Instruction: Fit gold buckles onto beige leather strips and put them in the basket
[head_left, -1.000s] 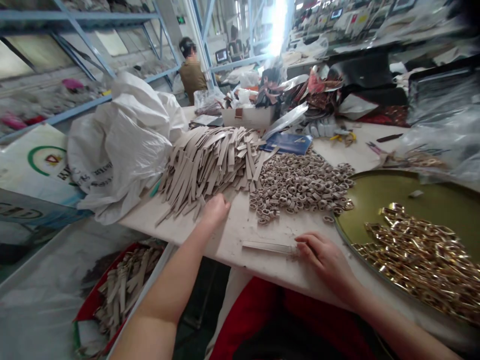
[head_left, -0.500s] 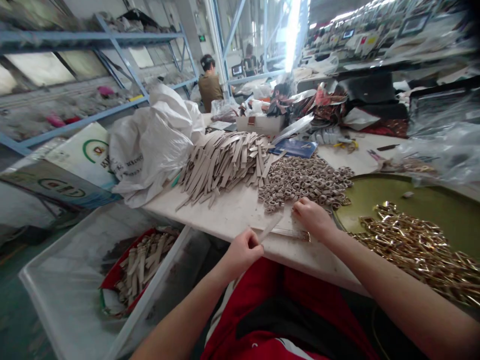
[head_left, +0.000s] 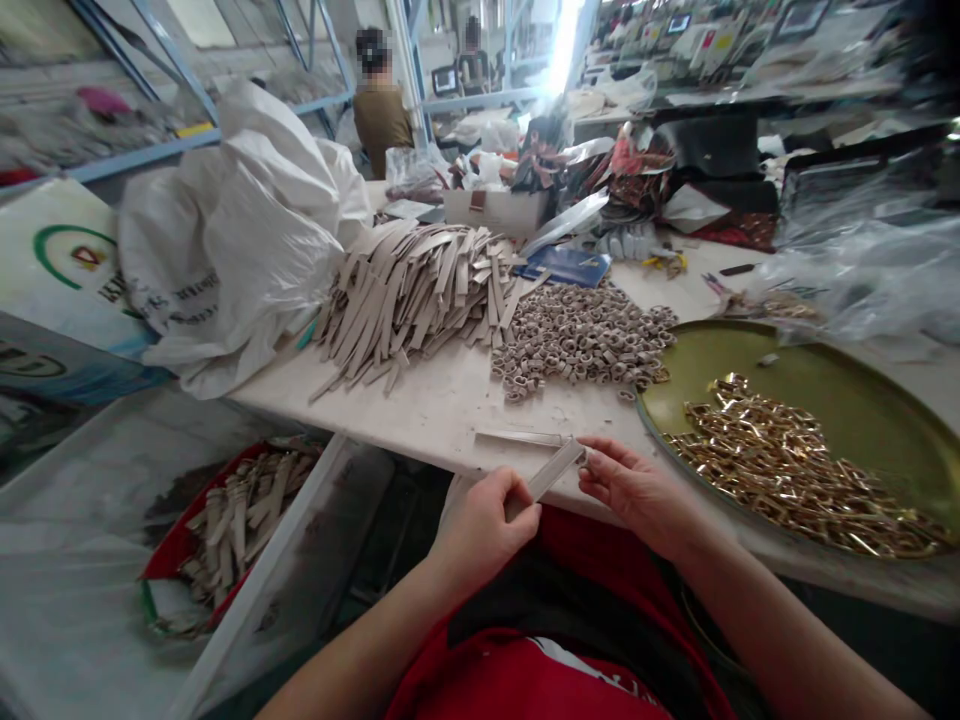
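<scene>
My left hand [head_left: 491, 515] is closed on the near end of a flat grey-beige strap [head_left: 556, 471], which slants up to the right. At the strap's far end, the fingertips of my right hand [head_left: 637, 492] pinch what looks like a small grey loop, mostly hidden by the fingers. Just behind the strap, a thin, pale narrow piece [head_left: 517, 437] lies along the table edge. Beyond my hands is a heap of small grey loops [head_left: 589, 335]. To its left lies a large pile of loose grey-beige straps [head_left: 420, 290].
An olive round tray [head_left: 840, 385] with gold buckles [head_left: 787, 460] sits at right. Below the table on the left, a red-rimmed container [head_left: 169, 545] of straps rests in a white bin [head_left: 274, 570]. A white sack [head_left: 240, 230] stands behind. A person [head_left: 381, 115] is farther back.
My right hand has come back from the edge of the loop heap to the strap's far end. My left hand still holds the strap. The view has shifted a little.
</scene>
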